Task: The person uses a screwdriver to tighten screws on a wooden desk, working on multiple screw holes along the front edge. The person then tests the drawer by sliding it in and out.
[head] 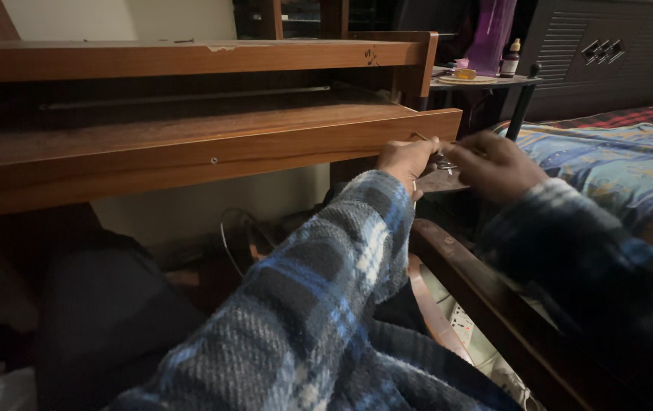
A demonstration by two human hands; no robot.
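Plaid blue-and-grey sleeves fill the bottom of the view, reaching forward from the lap toward the right end of a pulled-out wooden drawer point(212, 144). Beyond the sleeves, the left hand point(405, 161) is curled, fingertips pinching a small metal tool point(442, 161), thin and silvery, just off the drawer's right front corner. The right hand point(494, 164) is closed around the other end of the same metal piece, so both hands meet in the air beside that corner, above a dark wooden bed rail point(494, 304). What the piece is exactly is too small and blurred to tell.

Light is poor, and the work sits in shadow: a slip of the fingers would likely drop the metal piece into the dark gap between drawer and rail, where it would be hard to find. A push against the drawer's corner could also jolt the drawer or scratch its front edge. Behind, a small side table point(486, 81) carries a bottle point(510, 59) near its edge; a patterned blanket point(616, 167) lies at right.
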